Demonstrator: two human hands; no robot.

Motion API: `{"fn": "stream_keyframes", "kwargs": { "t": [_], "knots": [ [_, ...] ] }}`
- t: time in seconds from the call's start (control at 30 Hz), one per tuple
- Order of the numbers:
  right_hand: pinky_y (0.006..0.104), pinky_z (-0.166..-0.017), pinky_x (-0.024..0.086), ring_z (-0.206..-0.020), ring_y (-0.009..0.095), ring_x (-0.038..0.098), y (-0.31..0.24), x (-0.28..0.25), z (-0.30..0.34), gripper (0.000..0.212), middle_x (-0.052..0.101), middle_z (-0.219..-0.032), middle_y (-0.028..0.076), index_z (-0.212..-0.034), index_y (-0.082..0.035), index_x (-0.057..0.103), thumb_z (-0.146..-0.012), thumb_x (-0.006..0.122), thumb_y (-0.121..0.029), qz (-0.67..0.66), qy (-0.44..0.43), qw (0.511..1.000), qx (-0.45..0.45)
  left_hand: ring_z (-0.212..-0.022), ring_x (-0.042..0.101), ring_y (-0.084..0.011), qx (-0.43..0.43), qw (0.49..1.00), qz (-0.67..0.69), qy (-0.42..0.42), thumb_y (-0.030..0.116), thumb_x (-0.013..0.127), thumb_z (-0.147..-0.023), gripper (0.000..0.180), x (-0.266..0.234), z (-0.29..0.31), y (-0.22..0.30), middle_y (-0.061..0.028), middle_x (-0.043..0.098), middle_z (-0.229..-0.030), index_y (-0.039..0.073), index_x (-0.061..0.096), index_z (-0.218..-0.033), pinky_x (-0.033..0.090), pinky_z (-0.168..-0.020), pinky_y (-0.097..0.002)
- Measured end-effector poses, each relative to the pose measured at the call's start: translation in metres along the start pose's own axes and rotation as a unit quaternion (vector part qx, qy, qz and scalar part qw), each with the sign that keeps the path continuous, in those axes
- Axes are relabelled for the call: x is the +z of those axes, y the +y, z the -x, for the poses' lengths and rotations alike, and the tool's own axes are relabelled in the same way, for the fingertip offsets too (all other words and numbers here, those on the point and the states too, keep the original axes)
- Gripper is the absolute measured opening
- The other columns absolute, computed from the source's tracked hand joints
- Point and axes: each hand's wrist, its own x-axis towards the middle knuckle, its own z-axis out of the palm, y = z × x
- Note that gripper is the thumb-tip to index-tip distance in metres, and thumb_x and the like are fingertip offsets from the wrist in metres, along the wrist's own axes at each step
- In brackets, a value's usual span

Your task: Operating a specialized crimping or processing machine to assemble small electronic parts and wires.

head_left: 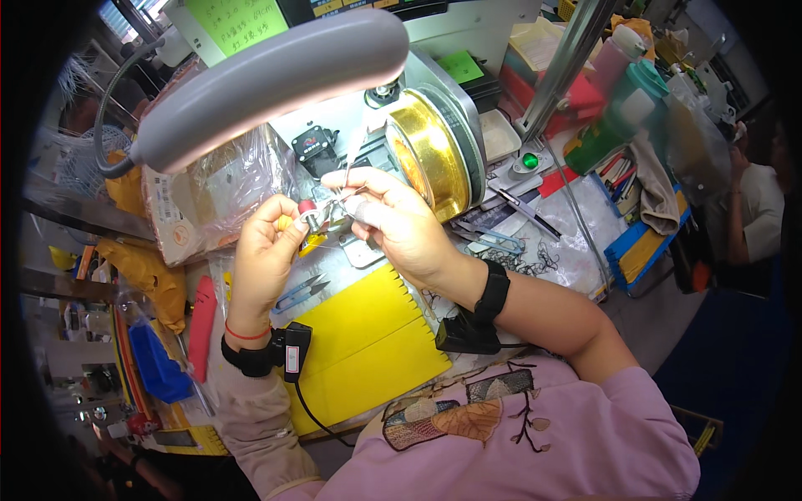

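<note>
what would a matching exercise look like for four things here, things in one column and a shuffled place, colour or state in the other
Things:
1. small red-topped part
2. right hand
3. serrated-edged sheet
4. curved lamp

Descriptions:
A. grey
B. has a pale wrap on one digit
C. yellow
D. pinched in the left hand

Pairs: 1-D, 2-B, 3-C, 4-A

We bring our left hand [266, 245] and right hand [403, 227] close together, fingers bent and thumbs turned inward, our right forearm [547, 313] slanting in from the lower right, its elbow bent.
</note>
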Motion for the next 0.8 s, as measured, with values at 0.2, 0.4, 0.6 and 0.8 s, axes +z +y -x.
{"fn": "stream_keyframes", "kwargs": {
  "t": [0.2, 0.4, 0.6, 0.8],
  "knots": [
    [0.0185, -0.060, 0.040, -0.066, 0.005, 0.046, 0.005, 0.000, -0.001, 0.010, 0.057, -0.086, 0.000, -0.104, -0.006, 0.056, -0.095, 0.054, -0.006, 0.049, 0.007, 0.998, -0.031, -0.083, 0.061, -0.0161, 0.219, 0.858, -0.461, 0.065, 0.007, 0.050, -0.096, 0.022, -0.002, -0.024, 0.025, -0.0074, 0.061, -0.099, -0.002, 0.056, -0.116, 0.049, -0.074, -0.0299],
    [0.0222, -0.064, 0.044, -0.068, 0.009, 0.054, 0.022, -0.001, 0.003, 0.006, 0.055, -0.080, 0.003, -0.101, -0.004, 0.051, -0.097, 0.050, -0.007, 0.025, 0.041, 0.997, -0.066, -0.090, 0.050, -0.0109, 0.305, 0.915, -0.263, -0.038, 0.028, 0.043, -0.103, 0.041, 0.030, -0.088, 0.031, -0.0040, 0.055, -0.101, 0.003, 0.050, -0.134, 0.044, -0.086, -0.0263],
    [0.0255, -0.066, 0.045, -0.070, 0.011, 0.056, 0.020, 0.000, 0.023, 0.006, 0.054, -0.079, 0.004, -0.100, -0.004, 0.048, -0.097, 0.048, -0.009, 0.082, 0.048, 0.995, -0.023, -0.091, 0.050, -0.0089, 0.206, 0.959, -0.176, -0.075, 0.027, 0.045, -0.101, 0.039, 0.023, -0.091, 0.035, -0.0041, 0.057, -0.111, 0.002, 0.054, -0.130, 0.043, -0.085, -0.0255],
    [0.0258, -0.060, 0.047, -0.067, 0.010, 0.055, 0.029, -0.016, 0.001, 0.007, 0.054, -0.087, 0.005, -0.102, -0.004, 0.048, -0.097, 0.049, -0.010, 0.090, 0.064, 0.993, 0.046, -0.105, 0.055, -0.0151, 0.070, 0.969, -0.076, -0.224, 0.017, 0.054, -0.095, 0.030, -0.001, -0.066, 0.033, -0.0085, 0.060, -0.115, 0.000, 0.058, -0.120, 0.043, -0.089, -0.0275]
  ]
}}
